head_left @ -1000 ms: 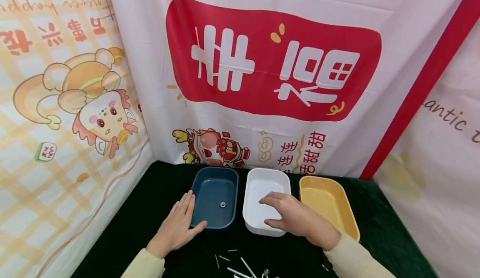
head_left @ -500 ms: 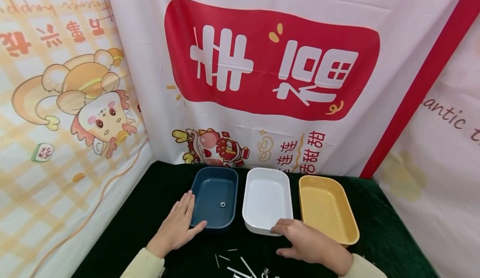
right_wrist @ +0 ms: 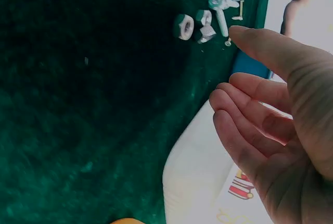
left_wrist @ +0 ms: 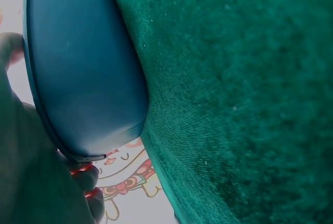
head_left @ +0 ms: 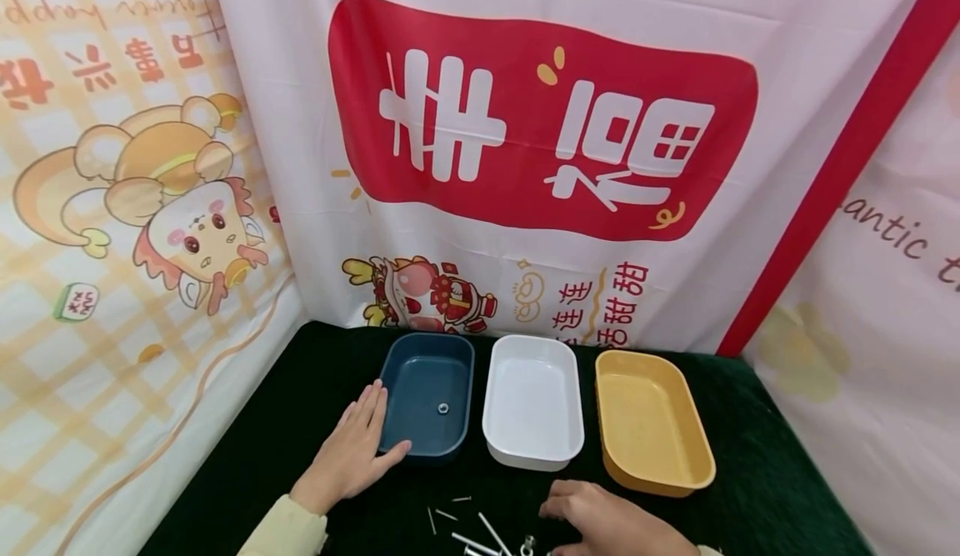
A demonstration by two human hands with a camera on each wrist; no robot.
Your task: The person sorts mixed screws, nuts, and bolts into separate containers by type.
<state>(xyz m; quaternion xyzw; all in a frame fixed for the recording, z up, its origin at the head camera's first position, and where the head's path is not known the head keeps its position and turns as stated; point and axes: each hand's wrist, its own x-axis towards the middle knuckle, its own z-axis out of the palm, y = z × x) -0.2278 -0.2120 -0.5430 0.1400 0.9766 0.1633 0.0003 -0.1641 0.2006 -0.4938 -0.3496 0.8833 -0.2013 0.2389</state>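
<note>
Loosely strewn at the bottom centre of the head view, the metal fasteners lie on a dark green cloth [head_left: 262,473]: a few thin screws [head_left: 446,515] and, closer to the lower edge, thicker bolts [head_left: 493,533]. Seen from the right wrist, in the upper part towards the right, a large nut [right_wrist: 184,27] stands just beside two smaller nuts [right_wrist: 207,34]. My eye goes next to the right hand [head_left: 611,523], low and right of centre, near these pieces. Its fingers are bent a little, thumb apart from them, with nothing in its grasp; I can't tell whether the thumb tip touches a bolt.

Left of centre sits a blue tray [head_left: 423,373], with one small nut [head_left: 443,408] inside, towards its lower right. The left hand [head_left: 352,456] rests along the tray's left side, fingers straight and close together, thumb spread away towards the near rim. A pale yellow sleeve [head_left: 285,531] shows behind it at the lower left.

Mid-frame, just beside the blue tray, stands a white tray [head_left: 532,398], and right of that a yellow tray [head_left: 652,423]. Behind them hangs a white curtain [head_left: 292,122] with a big red panel [head_left: 525,64] across the upper middle.
</note>
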